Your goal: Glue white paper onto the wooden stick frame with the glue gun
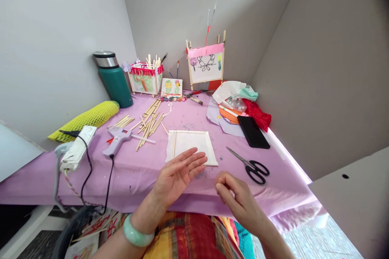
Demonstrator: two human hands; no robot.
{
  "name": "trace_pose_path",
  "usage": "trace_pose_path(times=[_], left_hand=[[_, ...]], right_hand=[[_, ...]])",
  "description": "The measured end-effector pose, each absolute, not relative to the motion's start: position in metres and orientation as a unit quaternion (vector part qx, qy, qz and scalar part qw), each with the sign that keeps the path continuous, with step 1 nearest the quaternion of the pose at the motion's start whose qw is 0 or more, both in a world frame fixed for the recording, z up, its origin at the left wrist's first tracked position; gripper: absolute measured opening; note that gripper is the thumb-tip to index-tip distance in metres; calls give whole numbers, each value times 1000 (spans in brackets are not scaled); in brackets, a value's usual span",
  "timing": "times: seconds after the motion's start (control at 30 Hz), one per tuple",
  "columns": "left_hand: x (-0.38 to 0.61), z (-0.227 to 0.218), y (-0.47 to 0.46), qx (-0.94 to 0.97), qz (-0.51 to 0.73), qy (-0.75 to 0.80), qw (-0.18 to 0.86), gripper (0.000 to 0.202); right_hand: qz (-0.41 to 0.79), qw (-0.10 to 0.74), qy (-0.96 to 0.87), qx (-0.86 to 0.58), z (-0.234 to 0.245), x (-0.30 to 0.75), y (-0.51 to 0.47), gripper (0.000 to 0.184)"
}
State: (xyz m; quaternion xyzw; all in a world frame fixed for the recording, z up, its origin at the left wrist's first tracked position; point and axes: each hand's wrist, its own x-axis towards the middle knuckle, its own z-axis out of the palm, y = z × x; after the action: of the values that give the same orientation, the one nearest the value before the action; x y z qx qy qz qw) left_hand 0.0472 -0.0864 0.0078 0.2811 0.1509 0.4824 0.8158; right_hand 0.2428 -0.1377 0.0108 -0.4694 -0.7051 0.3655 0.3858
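My left hand (178, 176), with a pale green bangle (138, 230) on its wrist, is open, palm up and fingers stretched. It hovers over the near edge of a white sheet (191, 143) with thin wooden sticks along its borders. One more stick (174, 144) runs across the sheet near its left side. To the right, my right hand (235, 194) is curled into a loose fist above the table's front edge; nothing shows in it. Black-handled scissors (251, 166) lie just beyond that hand. A glue gun (118, 139) rests left of the sheet, near loose wooden sticks (150, 123).
At the left are a power strip (78, 147) with cables, a yellow mesh sleeve (86, 119) and a green bottle (115, 83). A stick-framed box (146, 77) and a hanging picture (206, 64) stand behind. A phone (253, 131) and red cloth (258, 113) lie right. A bin (71, 226) sits below.
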Motion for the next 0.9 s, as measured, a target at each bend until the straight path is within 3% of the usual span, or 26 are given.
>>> trace_pose_path(times=[0.17,0.33,0.57,0.7,0.9], left_hand=[[48,8,-86,261,475,143,828,36],[50,6,-88,307,482,186,799,32],[66,9,-103,599,469,324,562,23],[75,17,-109,683,458,353,445,18],[70,12,-106,711,473,355,380,17]], right_hand=[[329,315,-729,-511,14,259,-142,18],[427,327,-649,-538,17,258,-138,21],[596,471,-441,-478,15,229,-133,31],[620,492,-392,-469,10,220,-134,31],[650,482,-355,-468,10,221,-140,37]])
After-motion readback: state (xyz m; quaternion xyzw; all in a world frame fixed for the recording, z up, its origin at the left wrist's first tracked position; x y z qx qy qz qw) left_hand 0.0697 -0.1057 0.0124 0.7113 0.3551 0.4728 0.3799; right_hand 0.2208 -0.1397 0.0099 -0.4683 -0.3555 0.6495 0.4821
